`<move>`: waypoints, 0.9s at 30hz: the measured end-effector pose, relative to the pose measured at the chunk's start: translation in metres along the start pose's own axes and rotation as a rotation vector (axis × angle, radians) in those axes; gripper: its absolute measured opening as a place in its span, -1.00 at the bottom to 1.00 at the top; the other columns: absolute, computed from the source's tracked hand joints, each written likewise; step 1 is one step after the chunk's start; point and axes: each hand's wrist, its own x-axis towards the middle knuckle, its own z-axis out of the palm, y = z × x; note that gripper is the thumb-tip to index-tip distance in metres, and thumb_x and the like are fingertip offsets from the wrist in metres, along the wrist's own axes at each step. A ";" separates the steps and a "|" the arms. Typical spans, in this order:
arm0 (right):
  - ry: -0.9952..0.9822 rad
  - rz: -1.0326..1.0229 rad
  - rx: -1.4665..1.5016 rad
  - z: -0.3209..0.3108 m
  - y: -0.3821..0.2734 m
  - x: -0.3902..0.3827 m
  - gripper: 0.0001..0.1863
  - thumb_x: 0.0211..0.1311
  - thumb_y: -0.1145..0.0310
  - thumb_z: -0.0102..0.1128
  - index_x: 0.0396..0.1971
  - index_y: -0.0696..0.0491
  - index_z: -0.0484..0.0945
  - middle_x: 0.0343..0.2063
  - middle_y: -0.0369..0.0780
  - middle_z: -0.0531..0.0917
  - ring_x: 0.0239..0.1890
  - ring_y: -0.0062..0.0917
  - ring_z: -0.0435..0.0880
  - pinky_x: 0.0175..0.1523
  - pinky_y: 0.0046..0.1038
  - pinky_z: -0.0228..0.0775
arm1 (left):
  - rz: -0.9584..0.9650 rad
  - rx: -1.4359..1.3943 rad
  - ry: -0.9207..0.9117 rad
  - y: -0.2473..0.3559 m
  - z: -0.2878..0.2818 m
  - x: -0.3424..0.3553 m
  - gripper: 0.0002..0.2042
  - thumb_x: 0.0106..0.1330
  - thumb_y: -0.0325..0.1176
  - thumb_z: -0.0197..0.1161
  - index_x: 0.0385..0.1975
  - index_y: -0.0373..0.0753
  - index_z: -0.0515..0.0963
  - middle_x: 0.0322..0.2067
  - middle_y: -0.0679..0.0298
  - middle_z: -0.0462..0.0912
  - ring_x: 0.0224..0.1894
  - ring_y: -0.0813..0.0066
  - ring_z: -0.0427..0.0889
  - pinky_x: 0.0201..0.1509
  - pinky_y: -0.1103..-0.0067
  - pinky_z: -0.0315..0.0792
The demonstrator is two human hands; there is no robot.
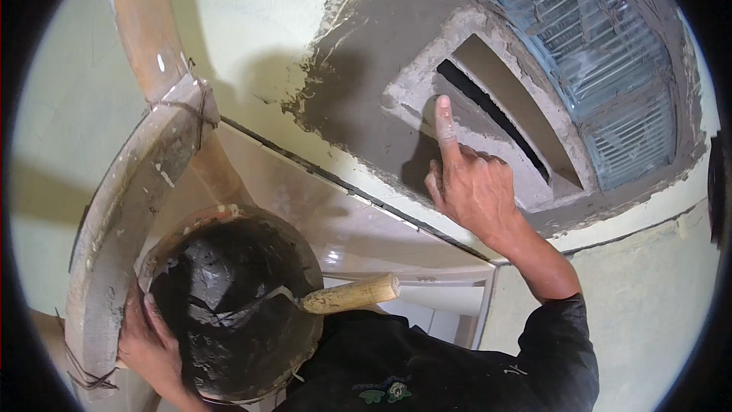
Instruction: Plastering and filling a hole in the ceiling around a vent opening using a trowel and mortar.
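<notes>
My right hand (476, 183) is raised to the wall with its index finger stretched out and the other fingers curled; it holds nothing. The fingertip touches the grey mortar rim (415, 80) beside a slanted rectangular opening (507, 111). My left hand (152, 339) is low at the left, between a bucket and a wooden plank, and seems to grip the bucket's edge; part of its fingers is hidden. Dark wet mortar (229, 290) fills the round bucket (309, 263). A trowel (351, 294) with a wooden handle sticks out of the mortar, its blade mostly buried.
Right of the opening sits a bluish louvred vent panel (602, 69), smeared with mortar. Fresh grey plaster (381, 23) surrounds both. The curved-looking plank (126, 206) is tied with wire to a pole (145, 23) at the left. A dark ledge line (320, 172) crosses below the plaster.
</notes>
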 end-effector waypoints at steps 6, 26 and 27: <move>0.016 -0.180 -0.063 -0.004 0.004 -0.011 -0.05 0.09 0.29 0.22 0.47 -0.05 -0.08 -0.69 -0.15 0.54 -0.72 -0.25 0.51 -0.53 -0.26 0.41 | -0.035 -0.033 0.004 -0.003 0.003 0.004 -0.67 0.44 -0.41 0.03 0.15 -0.27 0.49 0.03 0.00 0.59 0.06 0.04 0.59 0.12 0.38 0.42; 0.033 0.261 0.210 -0.048 0.023 -0.015 -0.24 0.04 0.39 0.17 0.30 0.26 0.20 -0.76 -0.05 0.46 -0.71 -0.18 0.55 -0.45 -0.25 0.42 | -0.049 -0.087 0.116 0.003 0.012 0.002 -0.69 0.46 -0.38 0.02 0.13 -0.24 0.52 -0.01 0.09 0.65 0.03 0.22 0.65 0.08 0.41 0.52; 0.017 0.274 0.207 -0.048 0.021 -0.013 -0.26 0.03 0.39 0.17 0.27 0.29 0.24 -0.74 -0.04 0.47 -0.71 -0.19 0.55 -0.44 -0.26 0.43 | -0.037 -0.048 0.123 0.004 0.011 0.001 -0.69 0.46 -0.38 0.02 0.14 -0.24 0.52 0.00 0.10 0.65 0.03 0.22 0.66 0.08 0.41 0.52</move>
